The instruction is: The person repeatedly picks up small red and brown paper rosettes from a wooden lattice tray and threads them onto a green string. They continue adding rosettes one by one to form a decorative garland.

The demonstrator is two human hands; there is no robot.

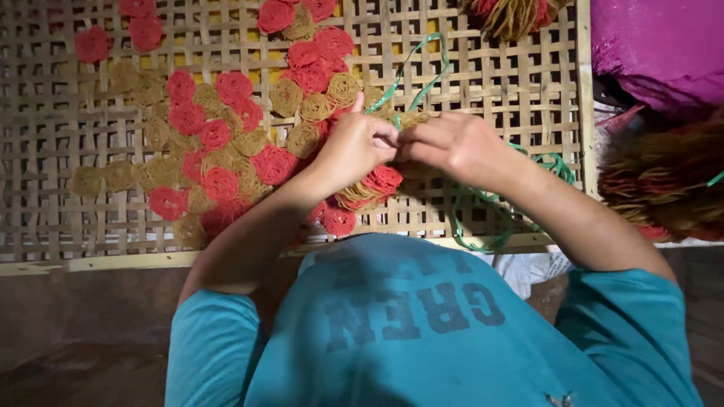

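Here, going from left to right, red and tan coiled rosettes (215, 151) lie joined in a patch on a woven bamboo tray (90, 218). The left hand (353, 147) and the right hand (452, 143) meet over the patch's right edge, fingers closed and pinching a thin green cord (411, 71) beside a tan rosette. The step in hand seems to be tying one coil to its neighbours; the next move probably needs a firm, careful pull on the cord. The rosettes look like flat spirals of rough fibre. Further right lie fibre bundles (664, 181) and magenta cloth (664, 45).
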